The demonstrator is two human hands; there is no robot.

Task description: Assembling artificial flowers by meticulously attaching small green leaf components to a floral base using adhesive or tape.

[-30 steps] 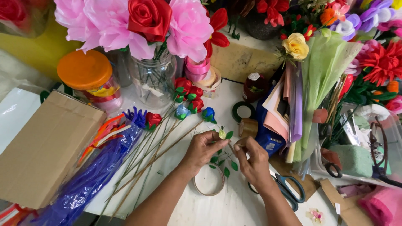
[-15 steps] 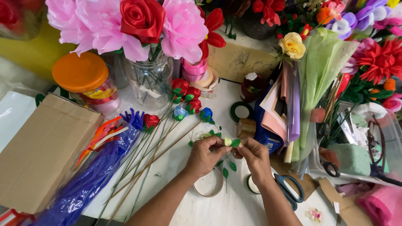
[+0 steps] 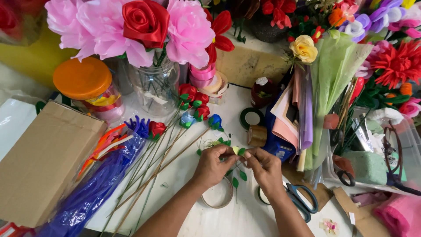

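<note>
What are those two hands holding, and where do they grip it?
The left hand and right hand pinch a small pale yellow flower bud between fingertips; its green-leaved stem hangs below.

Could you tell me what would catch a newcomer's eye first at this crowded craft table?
The big red rose among pink paper flowers in a glass jar at top left stands out first. At centre, the left hand and right hand pinch a small yellow bud with green leaves. An orange-lidded jar sits left, above a cardboard box.
</note>
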